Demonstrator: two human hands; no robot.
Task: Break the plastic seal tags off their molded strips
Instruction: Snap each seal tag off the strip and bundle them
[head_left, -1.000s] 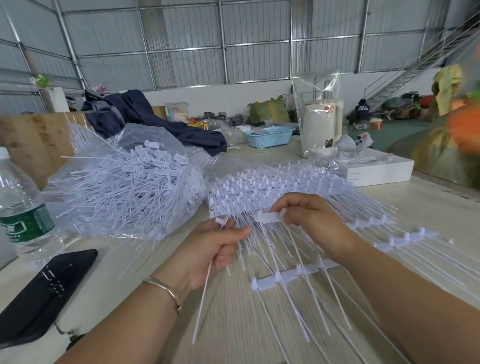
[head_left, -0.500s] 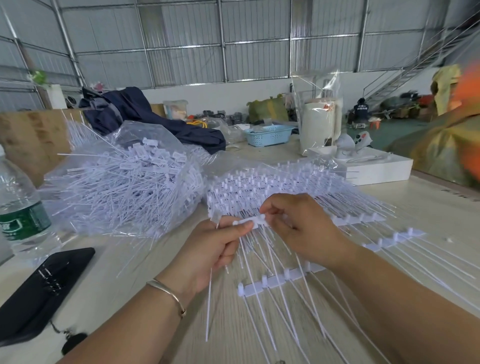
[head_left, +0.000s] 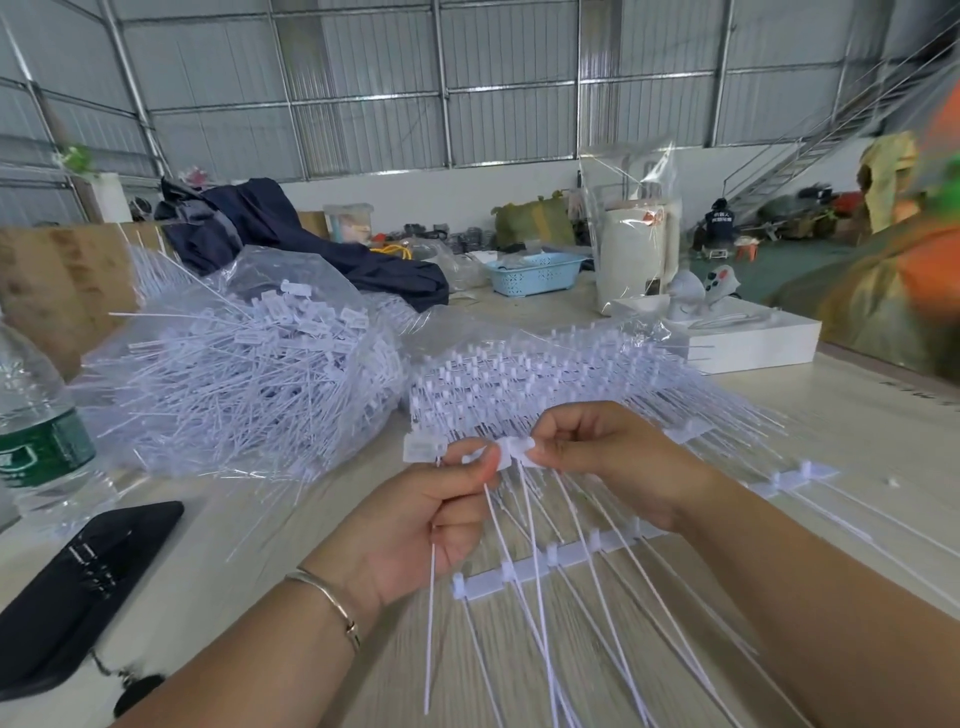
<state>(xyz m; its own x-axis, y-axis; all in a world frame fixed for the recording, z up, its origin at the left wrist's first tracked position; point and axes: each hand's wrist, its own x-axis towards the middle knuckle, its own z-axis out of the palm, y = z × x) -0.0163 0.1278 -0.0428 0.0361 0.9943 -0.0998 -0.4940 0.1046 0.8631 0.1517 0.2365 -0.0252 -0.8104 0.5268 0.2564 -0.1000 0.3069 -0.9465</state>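
Observation:
My left hand (head_left: 415, 525) pinches the heads of white seal tags (head_left: 421, 449), their thin tails hanging down past my wrist. Right beside it, my right hand (head_left: 608, 462) pinches the end of a molded strip (head_left: 519, 449) of tags, whose tails slant down over the table. Both hands meet above the table's middle. A bare broken-off strip (head_left: 550, 564) lies below them. A stack of whole strips (head_left: 519, 374) sits just behind my hands. A clear bag of loose tags (head_left: 244, 379) bulges at the left.
A water bottle (head_left: 36, 436) and a black phone (head_left: 78, 587) sit at the left edge. Another strip (head_left: 795, 475) lies at the right. A white box (head_left: 753, 343), a wrapped white roll (head_left: 634, 260), a blue basket (head_left: 535, 273) and dark clothing (head_left: 291, 234) stand farther back.
My hands came together: the right hand brought the strip's end leftward to the left hand's fingertips, and both now pinch it side by side. The camera view also tilted slightly.

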